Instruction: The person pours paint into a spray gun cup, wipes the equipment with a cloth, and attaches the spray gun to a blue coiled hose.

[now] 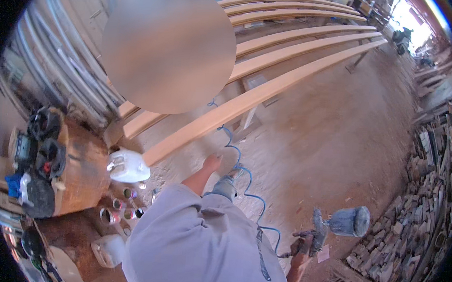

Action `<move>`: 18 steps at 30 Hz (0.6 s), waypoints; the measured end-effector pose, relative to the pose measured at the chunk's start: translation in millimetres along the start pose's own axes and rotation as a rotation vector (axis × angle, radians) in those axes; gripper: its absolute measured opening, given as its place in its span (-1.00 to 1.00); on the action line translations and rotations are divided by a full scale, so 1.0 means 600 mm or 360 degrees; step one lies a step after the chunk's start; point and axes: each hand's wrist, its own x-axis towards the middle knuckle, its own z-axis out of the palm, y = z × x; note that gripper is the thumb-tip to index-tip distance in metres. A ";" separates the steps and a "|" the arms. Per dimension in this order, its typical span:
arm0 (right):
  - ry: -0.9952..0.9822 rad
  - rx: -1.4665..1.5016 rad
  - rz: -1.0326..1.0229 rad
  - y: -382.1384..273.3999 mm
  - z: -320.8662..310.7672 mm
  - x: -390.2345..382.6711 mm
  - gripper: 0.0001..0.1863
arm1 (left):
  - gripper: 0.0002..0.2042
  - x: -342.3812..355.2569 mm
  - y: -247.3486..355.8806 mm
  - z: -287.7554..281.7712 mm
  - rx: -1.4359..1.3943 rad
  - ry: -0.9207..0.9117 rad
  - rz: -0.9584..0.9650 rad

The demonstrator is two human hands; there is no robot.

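My right hand (302,246), low and to the right, is closed round the handle of a spray gun (320,230). A grey paint-stained cup (349,221) is fixed to the gun and points right. From near the gun a coiled blue air hose (253,195) winds up the floor past my leg toward the boards. My left hand (213,162) hangs in front of my body, apart from the nearest long wooden board (265,91). Its fingers are too small to make out. A round blur hides part of the boards at upper left.
More long boards (299,48) lie on supports behind. At left, a white jug (129,166) and several open cans (110,216) stand near a wooden block (84,168). Pipe-like lengths (60,53) lean beyond. Scrap wood (406,235) is heaped at right.
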 end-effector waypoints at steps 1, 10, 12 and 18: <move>0.0063 -0.0009 0.0073 0.010 -0.040 0.011 -0.61 | -0.50 0.038 0.059 0.020 -0.0091 -0.0052 -0.0005; 0.0537 0.0120 -0.0059 -0.112 0.071 0.079 -0.73 | 0.02 0.170 0.038 0.000 0.0020 -0.0113 -0.0127; 0.0771 0.0084 -0.0086 -0.130 0.076 0.097 -0.75 | -0.09 0.175 0.130 -0.010 0.0186 -0.0371 -0.0059; 0.0518 0.0115 0.0112 -0.100 0.056 0.173 -0.75 | -0.52 0.233 0.066 -0.006 0.1241 -0.0725 0.0346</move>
